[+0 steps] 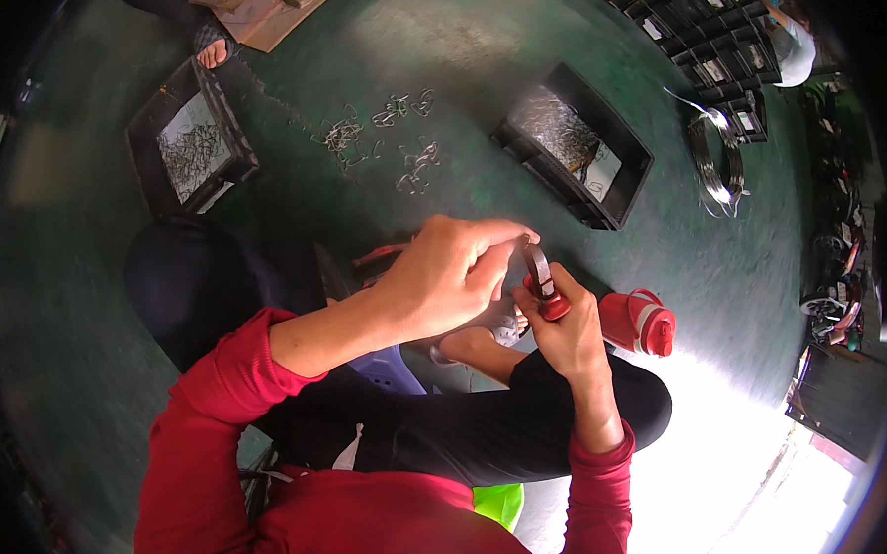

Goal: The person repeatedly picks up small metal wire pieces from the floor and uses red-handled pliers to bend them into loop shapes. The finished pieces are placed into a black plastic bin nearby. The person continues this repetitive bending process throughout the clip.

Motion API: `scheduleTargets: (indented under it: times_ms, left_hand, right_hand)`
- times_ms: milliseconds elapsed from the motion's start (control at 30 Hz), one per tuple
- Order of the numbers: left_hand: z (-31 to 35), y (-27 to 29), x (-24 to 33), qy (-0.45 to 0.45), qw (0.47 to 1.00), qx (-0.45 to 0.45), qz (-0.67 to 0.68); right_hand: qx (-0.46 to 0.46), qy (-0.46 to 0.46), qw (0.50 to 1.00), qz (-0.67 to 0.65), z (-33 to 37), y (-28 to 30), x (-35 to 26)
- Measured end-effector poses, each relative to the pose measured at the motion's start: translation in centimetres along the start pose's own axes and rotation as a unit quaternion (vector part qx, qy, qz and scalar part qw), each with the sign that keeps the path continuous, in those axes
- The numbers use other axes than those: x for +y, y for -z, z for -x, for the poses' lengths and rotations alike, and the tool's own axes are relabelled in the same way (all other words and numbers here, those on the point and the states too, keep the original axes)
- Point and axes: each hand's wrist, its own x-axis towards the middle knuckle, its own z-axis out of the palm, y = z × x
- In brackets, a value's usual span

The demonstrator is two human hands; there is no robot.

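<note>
In front of me, my right hand (567, 326) is wrapped round red-handled pliers (539, 270), their dark metal head pointing up and away from me. My left hand (463, 266) comes in from the left, thumb and forefinger pinched together at the tip of the pliers. Whatever lies between those fingers is too small to make out. Several bent wire pieces (341, 135) lie in loose clusters on the green floor beyond my hands. A black crate (603, 186) at the right and another crate (143, 156) at the left hold many more such wire pieces.
A red jug (629, 320) stands by my right knee. At the far right, a wire coil (715, 156) leans near stacked black crates (720, 27). Another person's hand (213, 53) is by the left crate, near a cardboard sheet (264, 17). A second person (795, 52) is behind the stack.
</note>
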Motion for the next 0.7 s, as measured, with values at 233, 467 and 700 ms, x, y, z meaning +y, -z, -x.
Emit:
scheduleTargets:
  times_ms: [233,467,700]
  left_hand:
    - [0.3,-0.6,-0.1,-0.016,0.999,0.036,-0.005]
    - [0.7,-1.2,0.1,0.024,0.998,0.045,0.023]
    - [0.7,-1.2,-0.3,0.031,0.998,0.046,0.022]
  right_hand:
    - [0.031,0.011,0.999,0.044,-0.1,-0.6,0.0]
    - [0.072,0.027,0.995,0.071,-0.4,-1.1,0.3]
    - [0.093,0.046,0.989,0.110,-0.5,-1.1,0.6]
